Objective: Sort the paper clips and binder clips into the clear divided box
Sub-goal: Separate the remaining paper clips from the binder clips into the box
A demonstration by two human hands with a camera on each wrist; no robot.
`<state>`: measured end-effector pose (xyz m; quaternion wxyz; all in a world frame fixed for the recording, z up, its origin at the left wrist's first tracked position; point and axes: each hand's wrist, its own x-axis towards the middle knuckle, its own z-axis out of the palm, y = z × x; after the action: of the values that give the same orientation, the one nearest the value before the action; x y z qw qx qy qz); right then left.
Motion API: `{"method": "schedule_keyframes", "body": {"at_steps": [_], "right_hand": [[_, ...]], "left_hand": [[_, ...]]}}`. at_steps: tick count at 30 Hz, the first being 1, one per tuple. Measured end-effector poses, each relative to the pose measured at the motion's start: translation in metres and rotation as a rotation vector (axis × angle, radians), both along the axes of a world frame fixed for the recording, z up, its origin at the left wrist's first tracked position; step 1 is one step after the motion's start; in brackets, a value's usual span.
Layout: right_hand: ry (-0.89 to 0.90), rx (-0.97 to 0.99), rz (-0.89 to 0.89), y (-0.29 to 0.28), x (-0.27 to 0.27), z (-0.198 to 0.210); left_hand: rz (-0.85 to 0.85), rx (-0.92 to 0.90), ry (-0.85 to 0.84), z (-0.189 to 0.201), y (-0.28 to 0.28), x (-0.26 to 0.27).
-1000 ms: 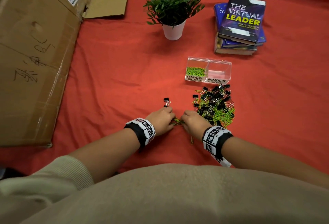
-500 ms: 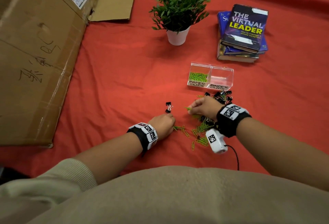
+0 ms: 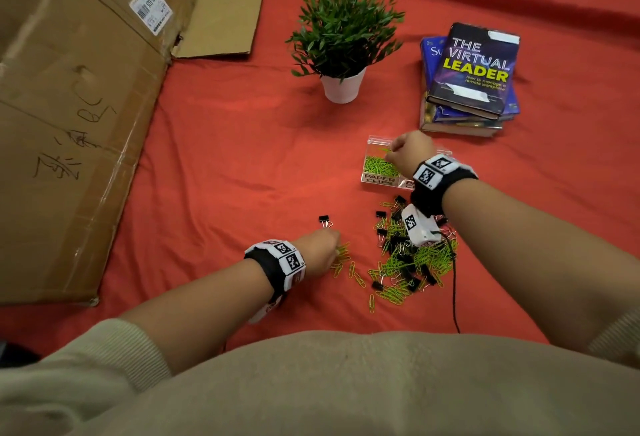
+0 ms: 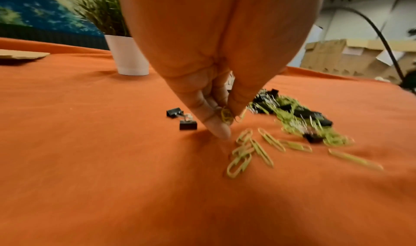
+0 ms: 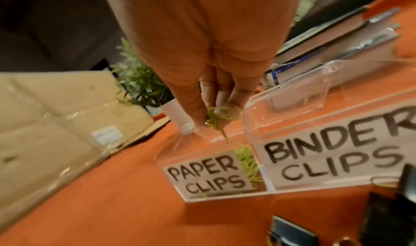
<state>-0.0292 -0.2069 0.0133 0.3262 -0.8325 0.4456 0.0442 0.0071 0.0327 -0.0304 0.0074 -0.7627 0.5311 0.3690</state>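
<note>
The clear divided box [image 3: 378, 178] [image 5: 256, 184] sits on the red cloth, labelled PAPER CLIPS on its left half and BINDER CLIPS on its right. Green paper clips [image 3: 379, 166] lie in the left compartment. My right hand [image 3: 408, 149] [image 5: 216, 114] hovers over that compartment, pinching a small bunch of green paper clips [image 5: 217, 118]. A mixed pile of green paper clips and black binder clips [image 3: 412, 255] [image 4: 299, 118] lies nearer to me. My left hand [image 3: 323, 248] [image 4: 225, 120] is down at the pile's left edge, pinching green paper clips [image 4: 226, 117].
Two stray black binder clips [image 3: 325, 220] [image 4: 181, 118] lie just beyond my left hand. A potted plant [image 3: 343, 51] stands at the back, a stack of books [image 3: 467, 78] at the back right, flattened cardboard [image 3: 69, 106] on the left. A black cable [image 3: 454, 290] trails from my right wrist.
My right hand has lifted from the pile and travelled forward to the box's paper-clip compartment with clips in its fingers. My left hand stayed by the loose paper clips.
</note>
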Motion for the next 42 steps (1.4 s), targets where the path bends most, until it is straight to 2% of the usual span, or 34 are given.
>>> {"method": "schedule_keyframes", "body": {"at_steps": [3, 5, 9, 11, 14, 17, 20, 23, 27, 29, 32, 34, 38, 42], "right_hand": [[0.033, -0.075, 0.126, 0.003, -0.003, -0.008], [-0.021, -0.080, 0.147, 0.002, -0.011, -0.006], [-0.180, -0.039, 0.027, 0.004, -0.040, -0.006], [-0.198, 0.014, 0.004, 0.014, -0.057, -0.007], [-0.107, 0.073, 0.201, 0.042, -0.083, -0.010], [0.024, -0.022, 0.506, 0.068, -0.098, -0.022], [0.140, -0.068, 0.653, 0.083, -0.104, -0.036], [0.191, -0.138, 0.664, 0.084, -0.107, -0.040], [0.085, -0.127, 0.633, 0.087, -0.103, -0.040], [0.035, -0.079, 0.714, 0.098, -0.099, -0.041], [0.076, -0.042, 0.825, 0.117, -0.096, -0.047], [0.077, -0.032, 0.845, 0.126, -0.095, -0.051], [0.034, -0.042, 0.882, 0.136, -0.097, -0.059], [0.007, -0.037, 0.855, 0.143, -0.100, -0.064]], "left_hand": [[0.024, -0.024, 0.030, 0.010, -0.017, 0.007], [0.046, -0.056, 0.036, 0.019, -0.033, 0.014], [0.116, -0.132, 0.019, 0.035, -0.080, 0.027], [0.135, -0.177, -0.014, 0.042, -0.107, 0.033], [0.121, -0.206, -0.083, 0.045, -0.141, 0.041], [0.059, -0.161, -0.148, 0.038, -0.161, 0.044], [0.041, -0.138, -0.187, 0.031, -0.166, 0.043], [0.056, -0.166, -0.177, 0.029, -0.159, 0.042], [0.124, -0.366, -0.123, 0.036, -0.116, 0.034], [0.127, -0.297, -0.116, 0.031, -0.082, 0.025], [0.138, -0.072, -0.124, 0.015, -0.027, 0.007], [0.165, 0.007, -0.120, 0.005, 0.001, -0.006], [0.239, -0.005, -0.123, -0.006, 0.026, -0.023], [0.196, -0.052, -0.168, -0.010, 0.027, -0.028]]}}
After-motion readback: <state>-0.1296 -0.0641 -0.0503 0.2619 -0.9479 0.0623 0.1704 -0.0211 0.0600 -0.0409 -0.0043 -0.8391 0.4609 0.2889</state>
